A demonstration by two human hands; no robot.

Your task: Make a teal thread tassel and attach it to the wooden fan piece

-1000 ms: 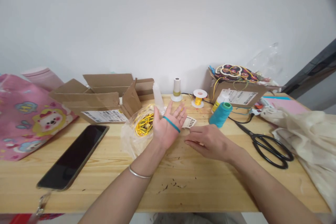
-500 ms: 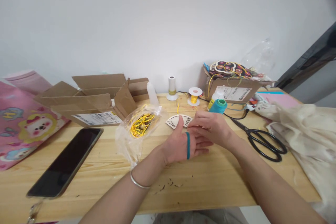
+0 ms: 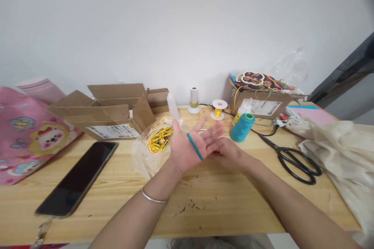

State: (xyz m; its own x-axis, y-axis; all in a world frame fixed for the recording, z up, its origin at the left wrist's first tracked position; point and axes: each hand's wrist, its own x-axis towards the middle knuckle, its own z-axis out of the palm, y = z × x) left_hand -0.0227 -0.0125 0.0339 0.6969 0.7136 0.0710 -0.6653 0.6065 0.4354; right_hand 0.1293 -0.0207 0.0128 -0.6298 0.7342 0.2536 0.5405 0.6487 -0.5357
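My left hand (image 3: 193, 146) is held palm up with its fingers stretched and spread. A band of teal thread (image 3: 194, 146) wraps across its palm. Close against the far side of those fingers, my right hand (image 3: 230, 153) is closed in a pinch at the thread; its fingertips are partly hidden and the strand itself is too fine to see. The teal thread cone (image 3: 242, 128) stands just beyond my right hand. Behind my left hand, the pale fan-shaped piece is almost wholly covered.
A plastic bag of yellow cord (image 3: 160, 140) lies left of my hands. Black scissors (image 3: 295, 159) and cream cloth (image 3: 339, 148) are at right. Two spools, a yellow one (image 3: 218, 112) and a white one (image 3: 194, 99), stand behind. Cardboard boxes (image 3: 117, 101) and a phone (image 3: 78, 179) are there too.
My left hand has turned and tilted, so the teal band now slants across the palm. My right hand has dropped from above the left fingers to behind and below them.
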